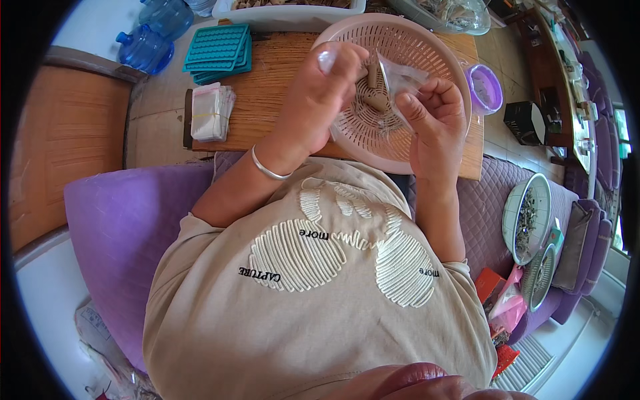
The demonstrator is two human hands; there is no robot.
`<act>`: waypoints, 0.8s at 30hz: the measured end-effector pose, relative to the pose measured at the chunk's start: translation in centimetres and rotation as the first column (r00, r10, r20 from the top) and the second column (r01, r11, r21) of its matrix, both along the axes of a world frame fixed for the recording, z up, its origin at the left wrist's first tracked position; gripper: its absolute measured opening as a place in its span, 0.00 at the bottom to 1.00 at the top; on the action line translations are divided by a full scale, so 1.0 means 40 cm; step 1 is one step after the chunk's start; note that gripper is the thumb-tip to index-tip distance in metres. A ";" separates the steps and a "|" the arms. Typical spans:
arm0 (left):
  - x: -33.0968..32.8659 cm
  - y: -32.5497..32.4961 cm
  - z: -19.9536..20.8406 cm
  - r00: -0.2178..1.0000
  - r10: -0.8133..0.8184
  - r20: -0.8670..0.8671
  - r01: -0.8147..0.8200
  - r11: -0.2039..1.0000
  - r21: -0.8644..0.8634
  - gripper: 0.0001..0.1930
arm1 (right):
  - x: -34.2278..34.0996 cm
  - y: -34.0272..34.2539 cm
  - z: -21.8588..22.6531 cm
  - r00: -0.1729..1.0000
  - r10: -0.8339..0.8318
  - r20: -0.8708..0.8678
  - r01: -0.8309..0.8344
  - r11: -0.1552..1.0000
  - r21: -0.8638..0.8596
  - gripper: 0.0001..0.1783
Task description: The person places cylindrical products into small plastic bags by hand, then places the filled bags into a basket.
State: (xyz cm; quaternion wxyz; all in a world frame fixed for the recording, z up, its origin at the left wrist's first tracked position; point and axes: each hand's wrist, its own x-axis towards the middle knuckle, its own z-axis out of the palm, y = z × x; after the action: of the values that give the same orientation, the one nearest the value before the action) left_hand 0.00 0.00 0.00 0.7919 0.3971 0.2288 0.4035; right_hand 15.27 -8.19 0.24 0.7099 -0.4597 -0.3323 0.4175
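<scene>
My right hand pinches a small clear plastic bag between thumb and fingers, above a pink slotted plastic basket. My left hand is at the bag's left side with its fingers curled closed. What those fingertips hold, if anything, I cannot make out. Just beside them a short brown tube-like piece shows; whether it is in the bag or beneath it, I cannot tell. Another brown piece shows within the basket's outline, below the bag.
The basket stands on a wooden table. Left of it are stacked teal trays and a banded stack of clear bags. A white tub lies beyond, a purple bucket to the right. A pale green basket rests on the purple sofa.
</scene>
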 end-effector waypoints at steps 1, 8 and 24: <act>0.006 -0.010 0.005 0.999 -0.001 -0.032 0.005 0.994 0.109 0.33 | -0.007 0.000 0.003 0.999 -0.013 0.035 0.012 1.000 0.023 0.20; 0.012 -0.033 0.021 0.989 -0.119 -0.087 0.121 0.992 0.017 0.20 | -0.018 -0.033 0.017 0.889 -0.098 0.448 0.108 0.994 0.005 0.19; -0.030 0.010 0.014 0.956 -0.041 -0.289 0.148 0.922 0.358 0.14 | 0.027 -0.051 0.031 0.955 -0.009 0.297 0.028 0.998 -0.059 0.03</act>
State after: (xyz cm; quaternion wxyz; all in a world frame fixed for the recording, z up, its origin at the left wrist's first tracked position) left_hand -1.20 0.40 0.55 0.6801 0.6045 0.2357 0.3414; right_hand 16.35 -10.25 1.47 0.6414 -0.5420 -0.4174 0.3472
